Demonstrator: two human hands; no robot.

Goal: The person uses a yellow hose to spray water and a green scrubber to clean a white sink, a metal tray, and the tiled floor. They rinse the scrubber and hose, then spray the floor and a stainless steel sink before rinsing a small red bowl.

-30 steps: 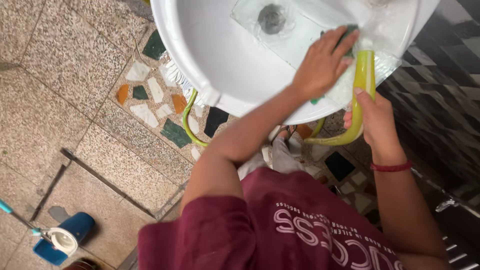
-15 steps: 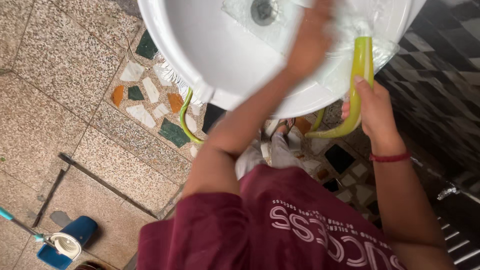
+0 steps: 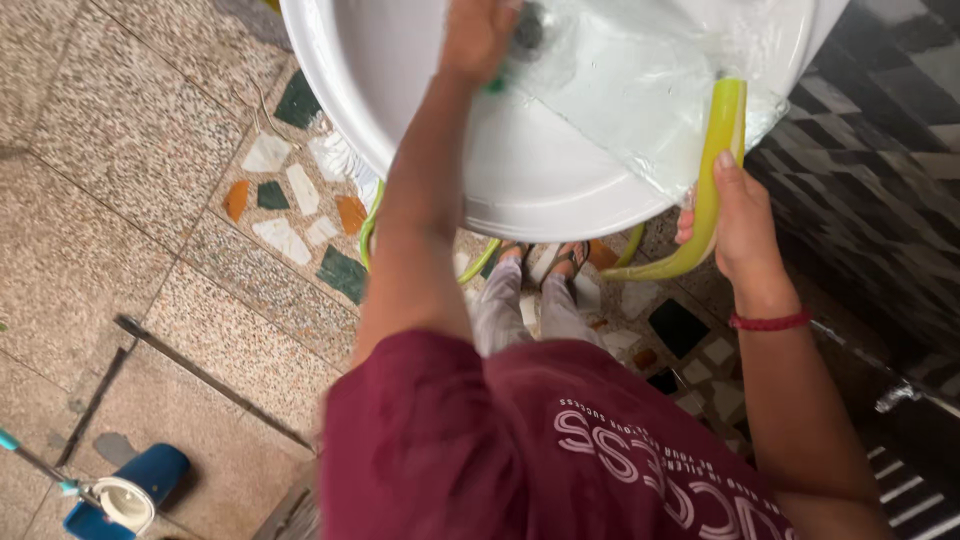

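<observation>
A white round washbasin (image 3: 420,80) fills the top of the view. A clear glass sheet (image 3: 630,90) lies tilted across it, over the drain (image 3: 530,25). My left hand (image 3: 478,38) is closed on a green scrub pad (image 3: 495,85) and presses it near the sheet's left edge by the drain. My right hand (image 3: 738,215) grips a yellow-green hose (image 3: 715,170) at the basin's right rim, its open end aimed at the glass.
Below the basin is a speckled stone floor (image 3: 130,180) with coloured tile chips. A blue mop bucket (image 3: 125,490) stands at the lower left. A dark tiled wall (image 3: 880,150) rises on the right. My sandalled feet (image 3: 545,260) show under the basin.
My left hand has swept with the scrub pad from the right side of the glass across to its left edge by the drain. My right hand and the hose have stayed put.
</observation>
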